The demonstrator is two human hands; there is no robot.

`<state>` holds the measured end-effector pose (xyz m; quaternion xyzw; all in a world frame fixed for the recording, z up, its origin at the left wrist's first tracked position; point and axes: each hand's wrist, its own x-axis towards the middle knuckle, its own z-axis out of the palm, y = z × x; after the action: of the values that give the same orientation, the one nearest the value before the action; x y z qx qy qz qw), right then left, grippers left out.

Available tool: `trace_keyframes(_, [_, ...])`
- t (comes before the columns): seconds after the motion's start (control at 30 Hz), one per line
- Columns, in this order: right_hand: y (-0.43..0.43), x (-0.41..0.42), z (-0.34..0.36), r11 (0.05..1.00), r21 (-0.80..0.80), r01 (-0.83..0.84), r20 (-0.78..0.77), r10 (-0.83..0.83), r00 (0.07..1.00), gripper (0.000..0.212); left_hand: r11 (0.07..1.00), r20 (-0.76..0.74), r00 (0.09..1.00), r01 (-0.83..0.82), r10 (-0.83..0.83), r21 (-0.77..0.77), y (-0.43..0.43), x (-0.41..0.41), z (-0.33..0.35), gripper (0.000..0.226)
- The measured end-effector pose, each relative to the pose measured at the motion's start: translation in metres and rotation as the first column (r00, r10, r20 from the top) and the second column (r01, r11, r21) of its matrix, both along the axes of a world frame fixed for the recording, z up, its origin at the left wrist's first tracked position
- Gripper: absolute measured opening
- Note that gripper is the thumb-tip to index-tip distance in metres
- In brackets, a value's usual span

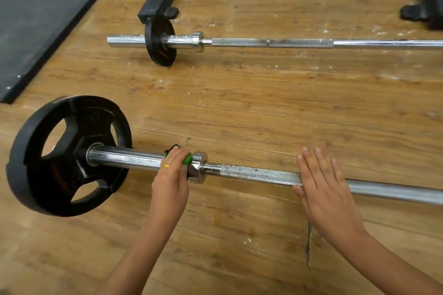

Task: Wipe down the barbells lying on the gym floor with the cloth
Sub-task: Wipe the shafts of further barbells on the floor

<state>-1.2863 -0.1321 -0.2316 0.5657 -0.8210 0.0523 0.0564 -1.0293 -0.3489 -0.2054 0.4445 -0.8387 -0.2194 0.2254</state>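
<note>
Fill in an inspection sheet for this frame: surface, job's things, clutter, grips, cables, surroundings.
Surface: wood-pattern floor, scuffed, with white specks.
Job's things: near barbell carrying a large black plate; green cloth on its sleeve beside the collar; far barbell with a small black plate, untouched.
Clutter: nothing seen.
Grips: left hand curls over the green cloth on the sleeve; right hand rests flat, fingers straight, on the shaft at the end of the knurling.
Cables: nothing seen.
Surroundings: black rubber mat at upper left; black rack foot behind the far barbell; dark machine base at upper right.
</note>
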Motion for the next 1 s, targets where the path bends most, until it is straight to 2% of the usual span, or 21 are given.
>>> trace_keyframes(0.13, [0.006, 0.005, -0.001, 1.000, -0.004, 0.000, 0.008, 0.000, 1.000, 0.061, 0.998, 0.033, 0.998, 0.056, -0.055, -0.031, 0.000, 0.010, -0.002, 0.040])
trace_keyframes(0.27, [0.009, 0.009, 0.001, 1.000, -0.007, -0.008, 0.020, 0.008, 1.000, 0.061, 0.999, 0.031, 0.999, -0.038, 0.039, -0.030, -0.007, 0.021, 0.000, 0.039])
trace_keyframes(0.4, [0.009, 0.009, 0.001, 1.000, -0.016, -0.008, 0.037, 0.008, 0.999, 0.061, 0.996, 0.068, 0.994, 0.087, -0.085, -0.027, -0.002, 0.020, 0.000, 0.037])
trace_keyframes(0.63, [0.006, 0.004, 0.000, 0.999, -0.040, -0.016, 0.096, 0.020, 0.995, 0.060, 0.980, 0.147, 0.969, 0.196, -0.198, 0.028, -0.014, 0.025, 0.009, 0.045])
trace_keyframes(0.73, [0.007, 0.001, 0.009, 1.000, 0.015, -0.024, 0.138, 0.022, 0.990, 0.062, 0.983, 0.200, 0.963, 0.174, -0.181, 0.055, -0.015, 0.024, 0.014, 0.045])
trace_keyframes(0.87, [0.004, -0.004, 0.032, 0.989, 0.084, -0.118, 0.235, 0.095, 0.967, 0.064, 0.988, 0.300, 0.943, 0.128, -0.147, 0.081, -0.012, 0.014, 0.024, 0.046])
trace_keyframes(1.0, [-0.025, -0.013, 0.069, 0.965, 0.114, -0.235, 0.291, 0.193, 0.937, 0.061, 0.988, 0.332, 0.931, 0.130, -0.150, 0.081, -0.020, 0.005, 0.048, 0.050])
